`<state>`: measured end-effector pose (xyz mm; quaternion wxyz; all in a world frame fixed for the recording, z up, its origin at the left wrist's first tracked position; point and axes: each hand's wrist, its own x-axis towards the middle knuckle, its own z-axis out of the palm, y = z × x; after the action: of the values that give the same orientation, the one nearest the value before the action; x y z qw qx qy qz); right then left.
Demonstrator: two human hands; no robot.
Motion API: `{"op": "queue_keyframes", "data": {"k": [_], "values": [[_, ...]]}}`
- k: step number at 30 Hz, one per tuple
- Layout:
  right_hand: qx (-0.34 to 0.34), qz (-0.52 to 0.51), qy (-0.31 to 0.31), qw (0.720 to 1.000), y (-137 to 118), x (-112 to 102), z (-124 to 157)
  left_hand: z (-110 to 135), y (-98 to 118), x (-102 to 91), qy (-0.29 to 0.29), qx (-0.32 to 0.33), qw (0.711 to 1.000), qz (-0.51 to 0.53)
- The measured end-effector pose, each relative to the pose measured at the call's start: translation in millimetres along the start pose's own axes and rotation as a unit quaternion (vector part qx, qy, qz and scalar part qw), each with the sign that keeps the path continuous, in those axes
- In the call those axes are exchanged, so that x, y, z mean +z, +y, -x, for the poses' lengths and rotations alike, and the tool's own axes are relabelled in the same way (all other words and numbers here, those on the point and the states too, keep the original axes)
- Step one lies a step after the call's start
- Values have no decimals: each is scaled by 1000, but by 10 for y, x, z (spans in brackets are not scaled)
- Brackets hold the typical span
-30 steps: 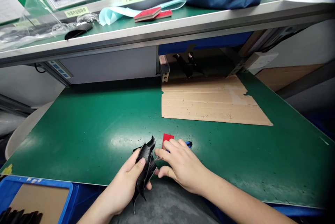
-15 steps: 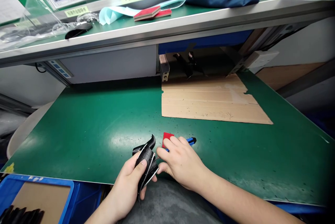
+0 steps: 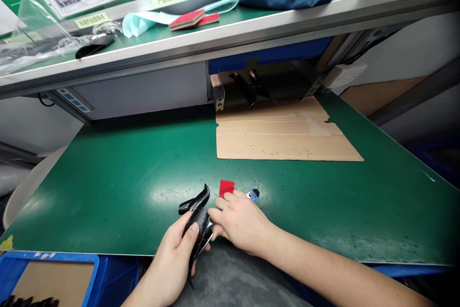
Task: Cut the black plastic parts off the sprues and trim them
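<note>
My left hand is closed around a curved, glossy black plastic part, its thumb pressed on the near face. The part has a light edge and a pointed lower end. My right hand is closed, with its fingertips at the right edge of that part. From behind its knuckles sticks out the blue and black end of a utility knife; the fingers hide the rest, blade included. A second black curved part lies on the table just beyond my left hand. A red pad lies beyond my right fingers.
Dark shavings dot the green table. A cardboard sheet lies at the back, below a recess with black parts. The shelf above carries red pads and a blue bag. A blue bin stands at lower left.
The view has shifted, so the scene sits slightly further left. My right hand and the knife have turned a little, showing a silvery stretch. The part in my left hand is tilted slightly differently.
</note>
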<state>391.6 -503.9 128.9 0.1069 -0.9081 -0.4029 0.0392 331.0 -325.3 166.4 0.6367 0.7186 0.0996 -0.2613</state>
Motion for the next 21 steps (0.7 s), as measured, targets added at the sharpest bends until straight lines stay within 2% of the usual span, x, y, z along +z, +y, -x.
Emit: {"op": "queue_keyframes", "data": {"k": [2,4,5,7,9,10,12,14,17,20,21], "values": [[-5,-32,-17,999,20,12,-3,-7,-11,12,3,-1,1000,-12],[-23,-122,-37,992,63,28,10,-9,-19,22,2,4,1000,-21],[-35,-192,-49,980,95,37,26,-7,-20,26,1,6,1000,-22],[-57,-335,-73,938,184,59,82,-1,-7,26,8,5,1000,-21],[-57,-414,-81,905,312,86,169,-3,25,14,16,-5,1000,-25],[-45,-426,-72,901,386,102,220,-10,46,5,16,-12,999,-28],[10,-409,-27,912,529,134,339,-45,79,-12,11,-26,999,-30],[96,-373,42,922,602,161,483,-98,78,-13,0,-43,998,-37],[221,-312,128,915,440,165,742,-185,-29,23,-38,-43,997,-54],[257,-246,163,920,58,146,936,-338,-225,80,-107,-35,992,-63],[199,-186,176,946,-55,147,978,-424,-291,115,-129,-39,988,-75]]}}
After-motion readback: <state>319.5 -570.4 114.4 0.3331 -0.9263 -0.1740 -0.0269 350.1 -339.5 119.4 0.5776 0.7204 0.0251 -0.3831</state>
